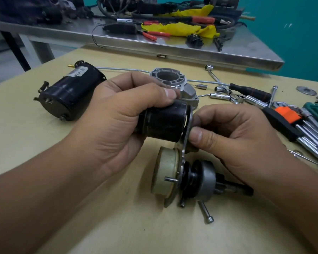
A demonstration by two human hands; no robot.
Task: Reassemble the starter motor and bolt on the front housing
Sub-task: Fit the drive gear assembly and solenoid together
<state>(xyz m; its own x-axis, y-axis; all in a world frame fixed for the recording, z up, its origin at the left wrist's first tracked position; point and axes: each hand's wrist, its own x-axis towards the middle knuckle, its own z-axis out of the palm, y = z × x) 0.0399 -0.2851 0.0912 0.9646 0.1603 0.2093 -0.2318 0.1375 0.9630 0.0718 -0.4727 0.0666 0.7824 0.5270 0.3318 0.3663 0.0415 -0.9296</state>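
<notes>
L hand (117,114) gripping matte blk cylinder (163,123), R hand (228,132) pinching flat metal plate (186,129)

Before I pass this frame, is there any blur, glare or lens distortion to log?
Head view: wide-angle bending curves the steel bench edge; soft glare on its top; the sockets at right look slightly smeared; both hands and the black cylinder stay sharp, lighting even, shadows faint.
</notes>
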